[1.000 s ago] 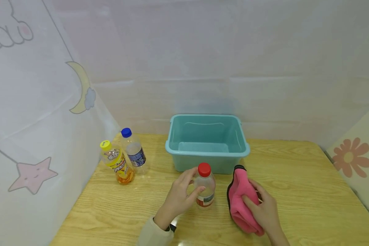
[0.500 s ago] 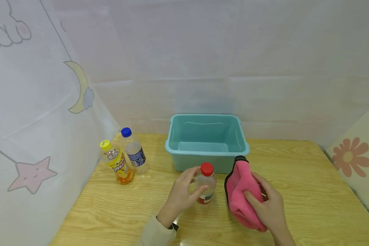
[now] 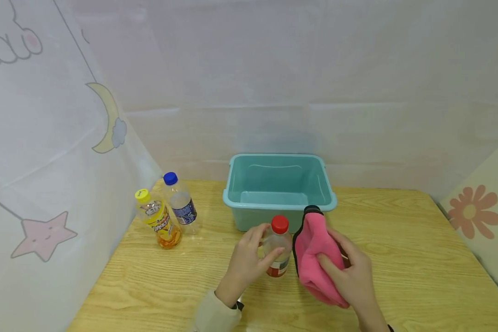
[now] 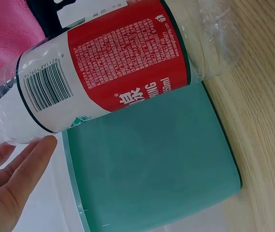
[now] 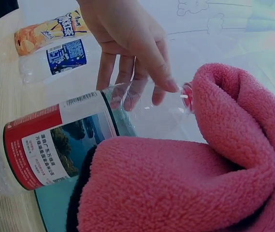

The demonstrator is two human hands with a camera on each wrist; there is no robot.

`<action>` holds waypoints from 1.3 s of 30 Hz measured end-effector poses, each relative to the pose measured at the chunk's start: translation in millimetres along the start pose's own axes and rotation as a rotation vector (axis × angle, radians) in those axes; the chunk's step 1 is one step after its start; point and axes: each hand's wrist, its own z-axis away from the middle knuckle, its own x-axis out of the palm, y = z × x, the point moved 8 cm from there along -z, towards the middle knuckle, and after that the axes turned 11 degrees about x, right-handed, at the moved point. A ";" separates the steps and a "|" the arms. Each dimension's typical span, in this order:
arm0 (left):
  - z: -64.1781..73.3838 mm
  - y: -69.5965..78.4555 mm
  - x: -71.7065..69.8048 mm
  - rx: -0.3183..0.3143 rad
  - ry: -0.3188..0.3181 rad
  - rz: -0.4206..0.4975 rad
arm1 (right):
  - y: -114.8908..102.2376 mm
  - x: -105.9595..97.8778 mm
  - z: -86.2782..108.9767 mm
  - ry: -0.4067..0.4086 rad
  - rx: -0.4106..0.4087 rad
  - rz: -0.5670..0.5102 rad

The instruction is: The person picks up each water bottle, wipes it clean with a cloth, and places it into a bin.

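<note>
A clear plastic water bottle (image 3: 279, 265) with a red cap and a red-and-white label stands upright on the table. My left hand (image 3: 246, 263) holds it near the shoulder, thumb on the near side and fingers behind, as the right wrist view shows. To its right, my right hand (image 3: 350, 272) grips a folded pink fleece cloth (image 3: 316, 265) with black edging, thumb pressed into the folds. The cloth's left edge comes right beside the bottle. In the right wrist view the fleece (image 5: 185, 183) fills the foreground, overlapping the bottle's label (image 5: 74, 137) and hiding the right hand.
A teal plastic bin (image 3: 280, 219) stands right behind the bottle, with nothing showing inside. Over at the left are a yellow-capped bottle (image 3: 162, 223) with orange contents and a blue-capped bottle (image 3: 184, 210). A white printed sheet (image 3: 232, 92) hangs behind the wooden table (image 3: 415, 258).
My right hand has lifted the pink cloth slightly, then brought it left, up beside the bottle. The left hand and the bottle have shifted a little to the right.
</note>
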 end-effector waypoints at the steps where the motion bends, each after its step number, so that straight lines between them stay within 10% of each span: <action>1: -0.1 0.2 0.0 0.000 0.001 0.003 | -0.8 1.1 0.0 -0.001 -0.006 -0.004; 23: 0.6 -0.2 -1.2 -0.008 -0.006 0.051 | -15.0 34.6 2.9 -0.075 -0.162 0.021; 39: 1.0 -2.6 1.3 -0.031 -0.015 0.103 | 0.4 43.6 2.7 -0.081 -0.089 0.075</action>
